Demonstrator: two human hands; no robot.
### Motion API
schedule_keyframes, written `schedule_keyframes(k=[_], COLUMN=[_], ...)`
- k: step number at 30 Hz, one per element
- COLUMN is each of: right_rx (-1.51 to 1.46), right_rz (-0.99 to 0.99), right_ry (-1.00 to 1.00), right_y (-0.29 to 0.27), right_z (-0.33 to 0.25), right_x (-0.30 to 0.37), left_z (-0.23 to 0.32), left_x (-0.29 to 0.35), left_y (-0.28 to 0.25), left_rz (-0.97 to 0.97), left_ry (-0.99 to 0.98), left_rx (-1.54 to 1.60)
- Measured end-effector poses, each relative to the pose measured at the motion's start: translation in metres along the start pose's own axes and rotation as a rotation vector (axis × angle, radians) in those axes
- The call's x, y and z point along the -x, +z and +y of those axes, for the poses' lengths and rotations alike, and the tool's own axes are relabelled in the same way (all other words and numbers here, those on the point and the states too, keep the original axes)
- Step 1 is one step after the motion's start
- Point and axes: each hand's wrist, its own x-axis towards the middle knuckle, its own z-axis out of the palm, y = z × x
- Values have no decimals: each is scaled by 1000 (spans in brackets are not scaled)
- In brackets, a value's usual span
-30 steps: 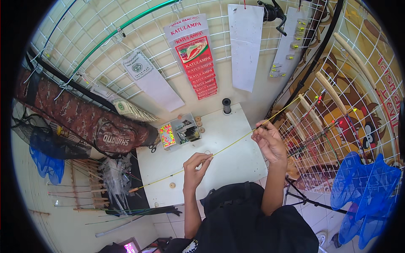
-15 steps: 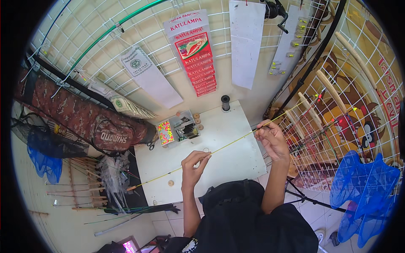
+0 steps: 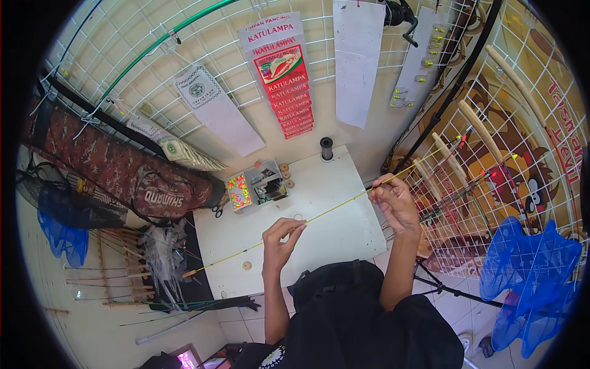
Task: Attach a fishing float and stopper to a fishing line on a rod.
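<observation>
A thin yellow fishing rod point(image 3: 340, 205) slants above the white table, low at the left and rising to the right. Its short wooden-looking handle end point(image 3: 189, 273) lies past the table's left edge. My left hand point(image 3: 283, 238) pinches the rod near its middle between thumb and fingertips. Farther right, my right hand point(image 3: 395, 202) grips it with thumb and bent fingers. Close beyond my left fingertips is a small thin ring point(image 3: 299, 217); whether it touches the rod I cannot tell.
On the white table point(image 3: 319, 246) stand a compartment box point(image 3: 254, 204) with bright small floats, a dark line spool point(image 3: 327, 147) and several wooden discs. Scissors point(image 3: 218, 211) lie by the box. Rods on a wire rack point(image 3: 455, 246) and blue nets point(image 3: 528, 277) hang at right, a camouflage bag point(image 3: 123, 166) at left.
The whole view has shifted very slightly. Both hands keep the same hold on the rod, with no clear movement along it.
</observation>
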Motion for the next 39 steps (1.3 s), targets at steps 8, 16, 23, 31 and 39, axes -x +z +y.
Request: schedule_keyframes(k=[8, 16, 23, 31, 39], right_rx=[287, 397, 227, 255, 306], right_rz=[169, 269, 268, 349, 372], right_ry=[-121, -166, -131, -163, -199], right_y=[14, 12, 8, 19, 20], right_z=[-1, 11, 17, 20, 23], right_x=[0, -1, -3, -4, -3], left_z=[-4, -9, -6, -6, -8], left_x=[0, 0, 2, 4, 5], left_y=[-1, -1, 0, 1, 2], left_rz=[2, 8, -27, -22, -18], left_ry=[-9, 5, -23, -16, -21], left_rx=[8, 3, -25, -1, -18])
